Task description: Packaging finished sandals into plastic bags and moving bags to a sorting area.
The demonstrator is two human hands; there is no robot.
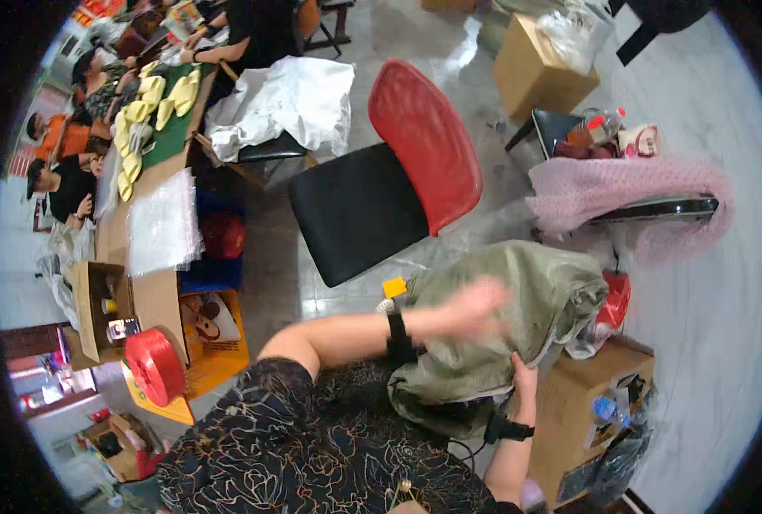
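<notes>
While the left hand point(477, 310) blurs over the upper surface of an olive-green sack point(531, 278), I cannot tell whether its fingers are released or clenched. The sack lies bunched in front of the person, toward four o'clock from the middle of the view. At the sack's five o'clock side, the right hand point(525, 373) touches its edge, the thumb showing; the other fingers are not clear enough to tell whether they grasp the cloth. Each wrist wears a black band. From the sack, a red-backed chair point(360, 210) with a black seat stands at eleven o'clock, pink bubble wrap point(582, 190) drapes at about one to two o'clock, and a cardboard box point(561, 428) sits near at five o'clock. Well apart, at nine o'clock, is a red roll point(154, 368).
</notes>
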